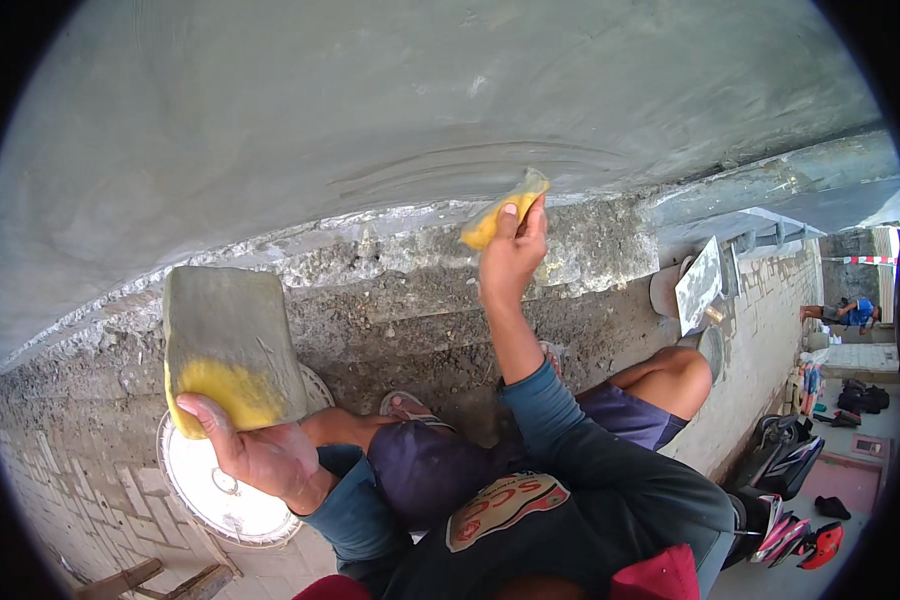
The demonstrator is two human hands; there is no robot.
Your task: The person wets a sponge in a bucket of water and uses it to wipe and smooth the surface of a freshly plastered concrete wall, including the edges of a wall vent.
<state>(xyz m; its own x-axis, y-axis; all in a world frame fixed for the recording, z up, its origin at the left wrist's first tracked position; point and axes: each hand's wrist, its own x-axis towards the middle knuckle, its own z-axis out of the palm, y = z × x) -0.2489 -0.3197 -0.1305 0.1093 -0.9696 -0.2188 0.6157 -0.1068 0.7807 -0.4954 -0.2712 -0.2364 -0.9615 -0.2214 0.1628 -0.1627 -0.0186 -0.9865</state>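
My left hand is closed on the lower edge of a large rectangular yellow sponge, its broad face mostly coated in grey cement. Out ahead, my right hand pinches a smaller, flat yellow foam piece with a grey, smeared upper end. That end is at the bottom of the grey plastered wall, and whether it touches the plaster is hard to tell. Curved smear marks show on the wall just above it. The sponge is held apart from the wall, over the rough ground.
A rough, crumbling ledge runs along the wall's foot. Below the sponge stands a round white lid or bucket. To the right, a metal plate with a wooden handle leans by buckets. Motorcycles and a person in blue are farther right.
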